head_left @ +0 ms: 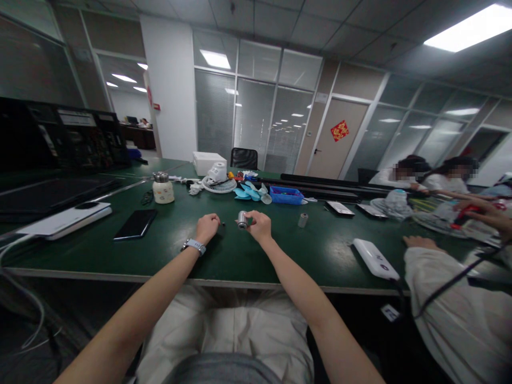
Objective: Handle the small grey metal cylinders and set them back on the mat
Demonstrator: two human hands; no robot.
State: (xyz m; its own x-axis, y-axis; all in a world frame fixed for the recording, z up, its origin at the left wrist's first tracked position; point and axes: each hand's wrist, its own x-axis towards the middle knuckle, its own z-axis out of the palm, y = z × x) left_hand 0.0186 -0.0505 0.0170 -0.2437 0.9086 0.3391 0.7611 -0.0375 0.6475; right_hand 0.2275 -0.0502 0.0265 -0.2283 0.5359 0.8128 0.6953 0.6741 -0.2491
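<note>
My right hand (261, 226) pinches a small silver metal cylinder (242, 219) between thumb and fingers, just above the green table. To its left is my left hand (208, 228), a watch on its wrist, with the fingers curled together. Whatever those fingers may hold is hidden. Close beside its fingertips lies a tiny dark piece (223, 224), too small to name. A similar grey cylinder (303, 220) stands upright on the table, right of my right hand.
Behind my hands are a white fan part (219, 184), light-blue fan blades (252, 193) and a blue basket (286, 195). A phone (135, 224) and a cream jar (163, 191) lie left. A white power strip (375, 258) sits right, near a co-worker's sleeve (436, 272).
</note>
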